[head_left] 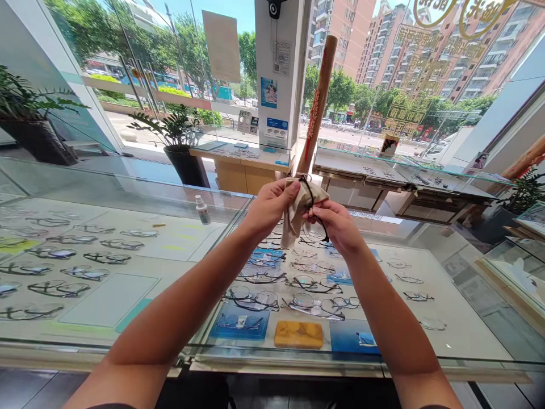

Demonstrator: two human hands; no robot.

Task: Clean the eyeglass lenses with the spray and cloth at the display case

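Observation:
My left hand (272, 205) pinches a beige cleaning cloth (293, 218) with a zigzag edge, folded about a pair of dark-framed eyeglasses (310, 193). Thumb and fingers of my right hand (334, 221) are closed on the glasses' frame near the cloth's right side. One dark temple hangs down beside my right fingers. Cloth and fingers hide most of the lenses. Both hands are raised over the glass display counter (238, 221), in which rows of eyeglasses (304, 282) lie.
A small white spray bottle (202, 210) stands on the counter to the left. Inside the case lies a yellow-orange glasses case (298, 334). Beyond are a potted plant (183, 159), a wooden post (319, 102) and a low display cabinet (361, 187) by the windows.

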